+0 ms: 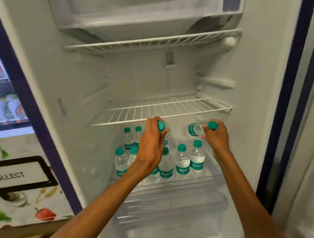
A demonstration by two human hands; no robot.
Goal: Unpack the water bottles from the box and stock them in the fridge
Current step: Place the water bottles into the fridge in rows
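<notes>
Two bare arms reach from the bottom of the view into the open white fridge [75, 86]. Each arm ends in a grip that holds one bottle.

The left grip [152, 144] has its fingers curled around the neck of a small clear plastic water bottle with a green cap [161, 126]. The right grip [216, 137] pinches the cap end of a second clear plastic water bottle with a green label [195, 129]. Both are clamped tight on their bottles.

Both held bottles lie almost on their sides, just under the white wire shelf [152, 112]. Their caps face the person. Their bottoms point away, toward the back of the fridge. The right one also leans a bit to the left. So each bottle stretches away from its grip, deeper into the fridge.

Below them, a group of the same small bottles with green caps [182, 162] stands upright on the clear shelf [173, 186]. There is a front row and part of a back row. The back row looks bare on the right side, and the right grip is the one nearer to that spot. The left grip is above the middle.

I think each bottle must be tipped so its cap points up, then set down behind the front row. A low bottom end could knock a standing bottle over.

A clear plastic drawer [171, 217] sits lower down. The box is not in view.
</notes>
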